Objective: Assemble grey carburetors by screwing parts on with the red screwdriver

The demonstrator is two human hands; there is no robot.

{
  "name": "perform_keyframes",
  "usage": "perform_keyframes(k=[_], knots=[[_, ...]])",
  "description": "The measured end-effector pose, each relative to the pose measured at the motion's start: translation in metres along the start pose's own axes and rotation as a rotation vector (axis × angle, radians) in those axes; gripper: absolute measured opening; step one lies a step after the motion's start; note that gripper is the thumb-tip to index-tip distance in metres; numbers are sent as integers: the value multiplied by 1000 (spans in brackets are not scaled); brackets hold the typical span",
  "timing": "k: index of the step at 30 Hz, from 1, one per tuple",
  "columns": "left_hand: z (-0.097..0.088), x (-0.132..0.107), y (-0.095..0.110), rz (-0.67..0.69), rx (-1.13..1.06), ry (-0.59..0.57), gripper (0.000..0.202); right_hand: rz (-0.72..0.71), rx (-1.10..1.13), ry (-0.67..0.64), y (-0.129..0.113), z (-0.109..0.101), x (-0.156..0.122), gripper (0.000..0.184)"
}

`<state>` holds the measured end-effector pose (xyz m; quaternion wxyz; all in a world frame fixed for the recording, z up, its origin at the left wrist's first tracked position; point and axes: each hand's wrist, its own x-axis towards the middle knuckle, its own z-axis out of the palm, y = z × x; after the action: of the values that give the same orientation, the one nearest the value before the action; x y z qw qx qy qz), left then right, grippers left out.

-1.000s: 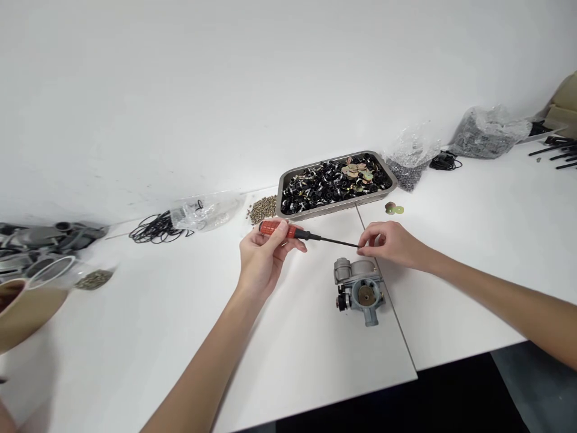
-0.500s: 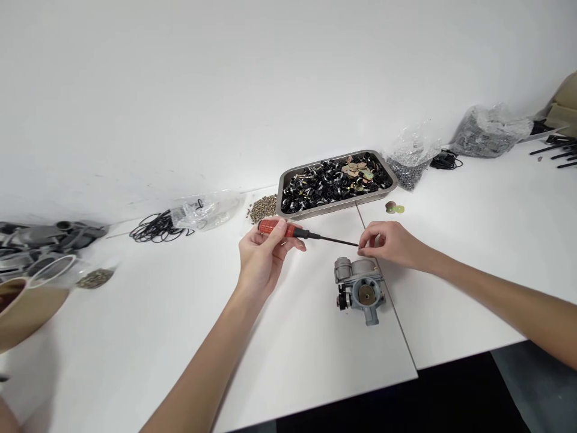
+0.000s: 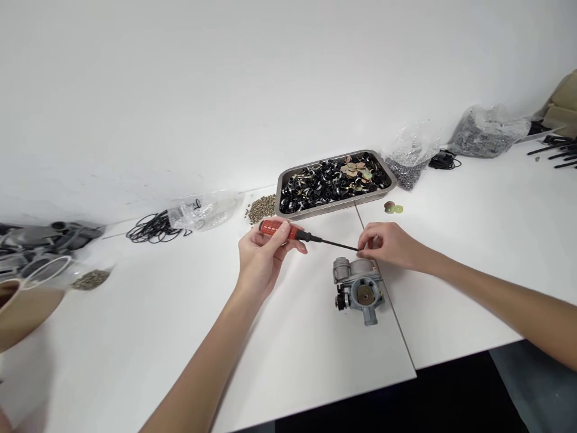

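My left hand (image 3: 261, 258) grips the red handle of a screwdriver (image 3: 288, 231), held level above the white table (image 3: 288, 355). Its thin black shaft runs right to my right hand (image 3: 390, 245), whose fingers pinch at the tip; what they hold there is too small to make out. Just below the right hand a grey metal carburetor (image 3: 359, 290) rests on the table, its round brass-centred opening facing up.
A metal tray (image 3: 336, 207) of black clips and brass discs stands behind the hands. Small brass parts (image 3: 261, 208), a bag with black rings (image 3: 180, 218), two bags of dark parts (image 3: 410, 159) and two loose discs (image 3: 393, 208) lie along the wall. A tan cup (image 3: 22, 307) sits far left.
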<state>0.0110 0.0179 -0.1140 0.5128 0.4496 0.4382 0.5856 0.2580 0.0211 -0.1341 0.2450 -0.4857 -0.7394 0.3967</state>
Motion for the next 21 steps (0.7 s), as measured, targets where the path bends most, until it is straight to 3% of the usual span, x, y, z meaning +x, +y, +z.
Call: perform_keyframes(k=[10,21], knots=[[-2,-4,-3,95,34,-124,23,-42,-22,-27,1,0,1,5],[3,-11,1,172,137,-81,21,-94,-51,-18,7,3,4,5]])
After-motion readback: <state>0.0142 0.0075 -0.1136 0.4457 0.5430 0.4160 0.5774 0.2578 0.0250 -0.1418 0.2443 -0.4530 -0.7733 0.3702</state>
